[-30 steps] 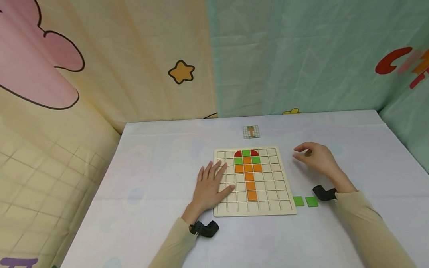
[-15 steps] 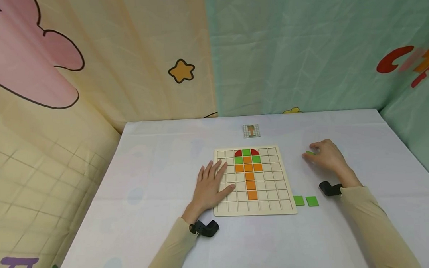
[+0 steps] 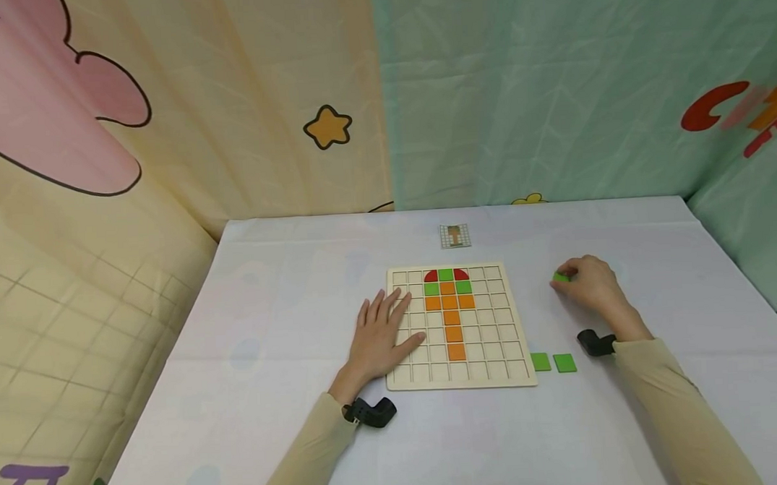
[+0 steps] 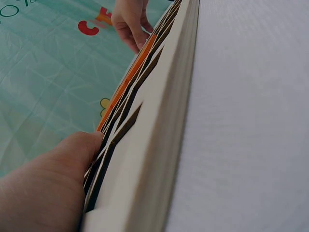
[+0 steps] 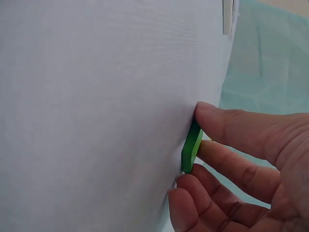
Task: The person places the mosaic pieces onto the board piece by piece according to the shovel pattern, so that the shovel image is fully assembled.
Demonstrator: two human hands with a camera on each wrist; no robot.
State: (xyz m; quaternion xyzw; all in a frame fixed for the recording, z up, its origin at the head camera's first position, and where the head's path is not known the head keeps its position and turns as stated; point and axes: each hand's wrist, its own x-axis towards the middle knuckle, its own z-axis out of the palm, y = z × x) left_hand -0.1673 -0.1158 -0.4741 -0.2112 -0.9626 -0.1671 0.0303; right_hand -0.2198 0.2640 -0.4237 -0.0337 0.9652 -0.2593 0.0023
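My left hand lies with spread fingers on the left side of a pale wooden grid board. In the board's cells, orange square tiles form a column with a crossbar. Above them sit green square tiles and two red rounded tiles. To the right of the board, my right hand pinches a green square tile between thumb and fingers, close over the white tablecloth. In the left wrist view, my left thumb rests along the board's grid.
Two loose green tiles lie by the board's lower right corner, one right at its edge. Behind the board is a small card with a grid picture. Printed curtains enclose the white table at the back and sides.
My right hand has drawn away from the board to the right and lowered slightly with the green tile, whose face now shows more. The left hand has stayed in place.
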